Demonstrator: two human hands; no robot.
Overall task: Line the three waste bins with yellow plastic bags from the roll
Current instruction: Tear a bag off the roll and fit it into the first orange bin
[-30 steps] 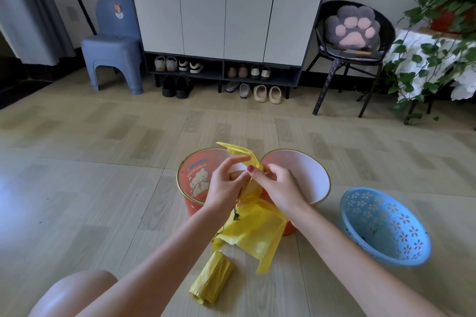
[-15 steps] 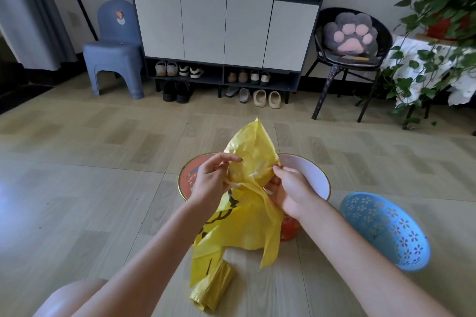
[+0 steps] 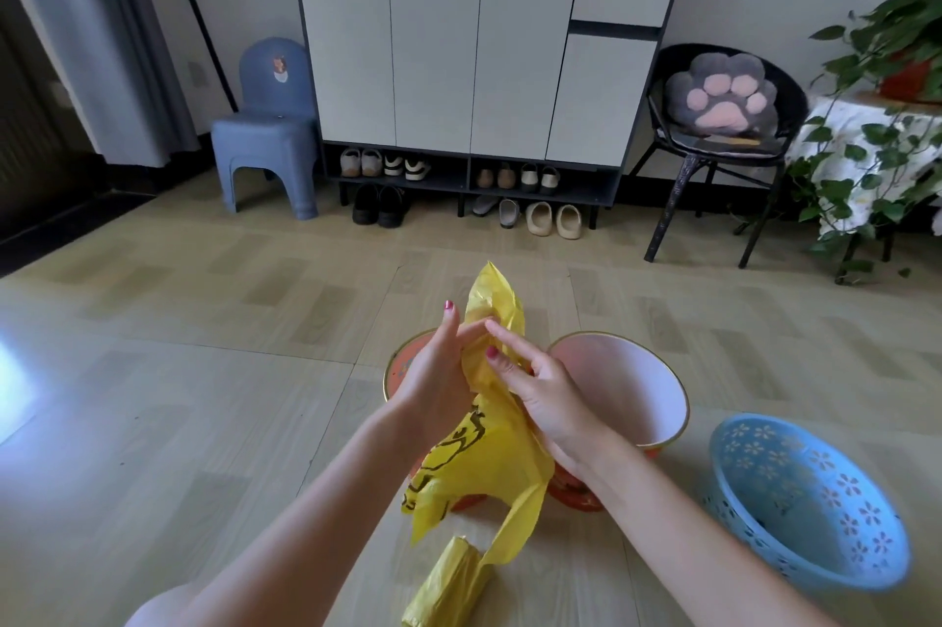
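Observation:
I hold a yellow plastic bag (image 3: 484,453) with black print upright between both palms. My left hand (image 3: 438,371) presses its upper part from the left, my right hand (image 3: 540,392) from the right, fingers extended. The bag's tip sticks up above my fingers and its lower part hangs down over the floor. Behind it stand two orange bins: the left bin (image 3: 402,366) is mostly hidden, the right bin (image 3: 657,387) shows a pale unlined inside. A blue perforated bin (image 3: 810,499) lies tilted at the right. The yellow bag roll (image 3: 448,585) lies on the floor near me.
Wooden-look floor (image 3: 204,371) spreads all around. Against the far wall are a white shoe cabinet (image 3: 479,55) with shoes beneath, a blue stool (image 3: 265,137) at the left, a black chair (image 3: 724,137) with a paw cushion and a plant table (image 3: 877,157) at the right.
The bag has been lifted higher and unfolded. My hands went from pinching its top edge to pressing it between flat palms. The view tilted upward.

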